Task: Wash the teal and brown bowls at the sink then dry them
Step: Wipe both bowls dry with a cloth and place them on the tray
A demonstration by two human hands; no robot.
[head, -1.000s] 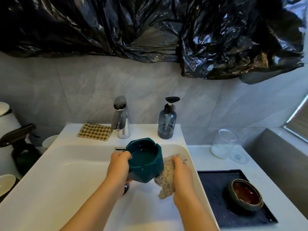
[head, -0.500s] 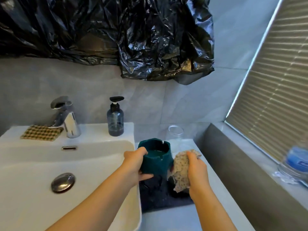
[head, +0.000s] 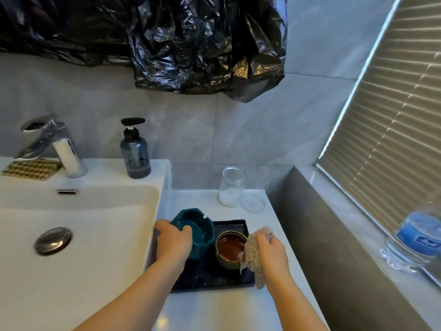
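The left hand (head: 175, 242) grips the teal bowl (head: 200, 225) at the tray (head: 214, 280) (set down or not, unclear). Just right of it stands the brown bowl (head: 230, 247), beside the right hand (head: 269, 252) clutching a cloth (head: 253, 249). Brown bowl's wash and the drying probably remain.

On my feed the left forearm (head: 133, 299) and right forearm (head: 298, 304) are bare to the frame's edge; left hand (head: 175, 242) and right hand (head: 269, 249) likewise.
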